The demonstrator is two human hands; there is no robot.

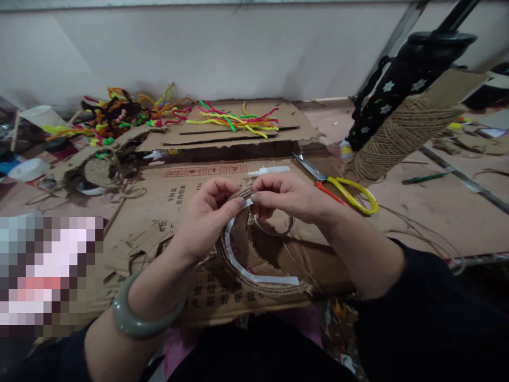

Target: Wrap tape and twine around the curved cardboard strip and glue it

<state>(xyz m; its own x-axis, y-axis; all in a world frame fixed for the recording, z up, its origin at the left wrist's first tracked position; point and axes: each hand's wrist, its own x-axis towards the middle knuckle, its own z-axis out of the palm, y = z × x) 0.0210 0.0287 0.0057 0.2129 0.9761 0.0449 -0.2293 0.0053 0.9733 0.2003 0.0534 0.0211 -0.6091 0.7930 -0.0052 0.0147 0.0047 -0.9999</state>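
Note:
A curved piece of cardboard and twine (226,260) hangs in a C shape between my hands and over a printed cardboard sheet. White tape (254,277) runs along its inner face. My left hand (207,217) pinches the upper end of the curve, thumb on top. Close beside it, my right hand (286,196) has thumb and fingers closed at the upper end of the tape; the fingertips partly hide what they grip. Just below my right hand lies a tape roll (275,232). A white glue tube (270,170) rests behind my fingers.
Scissors (338,188) with yellow and red handles lie right of my hands. A twine spool (405,135) leans farther right. Bright pipe cleaners (238,119) lie on cardboard at the back, with a tangled heap (119,114) at left. Printed cardboard (186,196) covers the work surface.

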